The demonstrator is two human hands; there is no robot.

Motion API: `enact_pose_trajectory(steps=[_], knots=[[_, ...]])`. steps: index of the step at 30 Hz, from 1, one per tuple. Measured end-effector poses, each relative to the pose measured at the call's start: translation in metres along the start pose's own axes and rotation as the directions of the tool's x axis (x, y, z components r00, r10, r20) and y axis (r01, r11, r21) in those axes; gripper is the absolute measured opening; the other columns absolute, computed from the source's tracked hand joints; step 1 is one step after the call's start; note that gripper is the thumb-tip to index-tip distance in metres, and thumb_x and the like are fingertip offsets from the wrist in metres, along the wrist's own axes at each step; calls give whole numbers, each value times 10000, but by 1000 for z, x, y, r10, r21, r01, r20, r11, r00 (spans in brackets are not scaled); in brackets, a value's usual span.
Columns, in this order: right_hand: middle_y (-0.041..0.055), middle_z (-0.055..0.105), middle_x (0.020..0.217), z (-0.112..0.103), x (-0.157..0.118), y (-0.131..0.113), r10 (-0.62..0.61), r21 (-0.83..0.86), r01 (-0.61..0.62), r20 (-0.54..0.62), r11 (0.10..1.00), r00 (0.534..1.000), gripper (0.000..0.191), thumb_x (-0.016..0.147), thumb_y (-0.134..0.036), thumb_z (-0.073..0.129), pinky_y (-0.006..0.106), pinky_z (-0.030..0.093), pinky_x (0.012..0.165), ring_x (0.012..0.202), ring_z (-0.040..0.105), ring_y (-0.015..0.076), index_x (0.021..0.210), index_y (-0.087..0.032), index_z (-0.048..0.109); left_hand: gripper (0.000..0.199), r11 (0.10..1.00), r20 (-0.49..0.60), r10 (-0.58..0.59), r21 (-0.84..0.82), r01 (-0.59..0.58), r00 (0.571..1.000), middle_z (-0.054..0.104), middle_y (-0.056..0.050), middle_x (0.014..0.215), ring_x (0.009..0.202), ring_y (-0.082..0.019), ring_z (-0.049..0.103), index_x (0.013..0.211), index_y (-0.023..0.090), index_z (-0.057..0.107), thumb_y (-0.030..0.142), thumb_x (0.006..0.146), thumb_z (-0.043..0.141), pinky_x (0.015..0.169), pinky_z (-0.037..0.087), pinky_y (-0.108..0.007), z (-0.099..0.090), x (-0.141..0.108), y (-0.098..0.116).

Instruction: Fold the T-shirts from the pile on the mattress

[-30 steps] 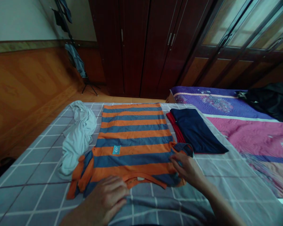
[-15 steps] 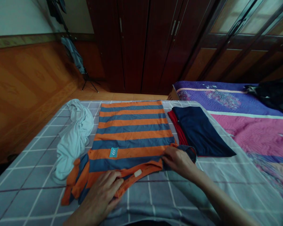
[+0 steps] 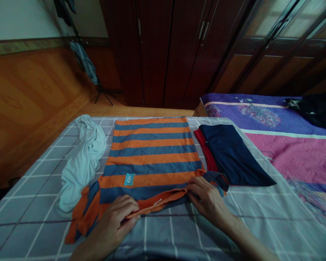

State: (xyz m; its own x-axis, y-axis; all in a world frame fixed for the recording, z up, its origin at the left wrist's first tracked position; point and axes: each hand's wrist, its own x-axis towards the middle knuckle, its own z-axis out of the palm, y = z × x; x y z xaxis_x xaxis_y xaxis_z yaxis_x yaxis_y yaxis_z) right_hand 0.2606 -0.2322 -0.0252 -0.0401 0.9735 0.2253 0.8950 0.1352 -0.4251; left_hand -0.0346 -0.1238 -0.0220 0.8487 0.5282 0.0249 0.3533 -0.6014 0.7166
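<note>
An orange and blue-grey striped shirt (image 3: 152, 159) lies spread on the checked bedsheet (image 3: 157, 235), its collar toward me. My left hand (image 3: 118, 221) pinches the left end of the orange collar. My right hand (image 3: 206, 195) is closed on the collar's right end, close to the right sleeve. The left sleeve lies loosely bunched beside my left forearm. A small teal patch (image 3: 129, 179) shows on the shirt's chest.
A crumpled pale shirt (image 3: 84, 159) lies left of the striped one. On the right are folded navy cloth (image 3: 230, 152) and red cloth (image 3: 206, 150). Beyond are a purple and pink bed (image 3: 288, 134), a dark wardrobe (image 3: 154, 54) and a clothes stand (image 3: 97, 85).
The collar's near edge has been drawn up and its opening is narrower, with the pale neck label now mostly hidden. My left fingers have closed on the collar edge.
</note>
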Motion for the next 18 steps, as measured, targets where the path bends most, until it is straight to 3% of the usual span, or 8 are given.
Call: enact_pose_trajectory(steps=[2, 4, 8, 10, 15, 18], knots=[[84, 613, 949, -6, -1, -2, 0, 59, 4, -60, 998, 998, 146, 904, -174, 437, 342, 483, 769, 891, 581, 193, 891, -199, 581, 171, 999, 34, 21, -27, -20, 999, 599, -22, 817, 805, -155, 555, 826, 202, 558, 265, 935, 442, 721, 430, -254, -5, -3, 3], [79, 620, 944, -17, -7, -9, -23, 98, 27, -40, 995, 999, 133, 912, -190, 439, 342, 477, 782, 894, 585, 189, 891, -195, 570, 168, 999, 86, 44, -5, -44, 995, 598, -13, 804, 793, -150, 547, 825, 200, 565, 264, 934, 455, 723, 417, -252, -10, -8, 6], [38, 624, 828, -36, -32, -27, -50, 97, 23, 280, 995, 959, 141, 883, -146, 454, 267, 464, 683, 766, 599, 151, 840, -196, 579, 177, 984, 293, 123, 86, -154, 948, 624, 16, 779, 775, -141, 538, 828, 212, 603, 298, 933, 489, 787, 383, -258, -16, -17, 12], [29, 621, 770, -36, -45, -33, -50, 60, 31, 342, 998, 938, 177, 863, -119, 442, 249, 457, 641, 710, 598, 144, 777, -196, 575, 183, 979, 376, 122, 107, -173, 919, 641, 18, 800, 783, -144, 537, 863, 225, 619, 349, 928, 501, 770, 375, -248, -17, -19, 15], [50, 621, 826, -17, -55, -38, -57, -60, 77, 291, 995, 955, 160, 819, -113, 453, 281, 474, 681, 769, 602, 172, 840, -196, 588, 192, 981, 441, 60, 138, -133, 896, 657, 7, 854, 816, -152, 557, 878, 211, 614, 348, 933, 492, 756, 368, -249, -15, -19, 24], [50, 619, 812, -10, -57, -36, -85, -122, 123, 282, 985, 956, 141, 771, -102, 484, 291, 480, 660, 754, 603, 185, 776, -209, 576, 212, 990, 453, 25, 110, -84, 891, 664, 8, 846, 820, -147, 581, 831, 206, 617, 332, 938, 485, 755, 381, -241, -19, -22, 29]])
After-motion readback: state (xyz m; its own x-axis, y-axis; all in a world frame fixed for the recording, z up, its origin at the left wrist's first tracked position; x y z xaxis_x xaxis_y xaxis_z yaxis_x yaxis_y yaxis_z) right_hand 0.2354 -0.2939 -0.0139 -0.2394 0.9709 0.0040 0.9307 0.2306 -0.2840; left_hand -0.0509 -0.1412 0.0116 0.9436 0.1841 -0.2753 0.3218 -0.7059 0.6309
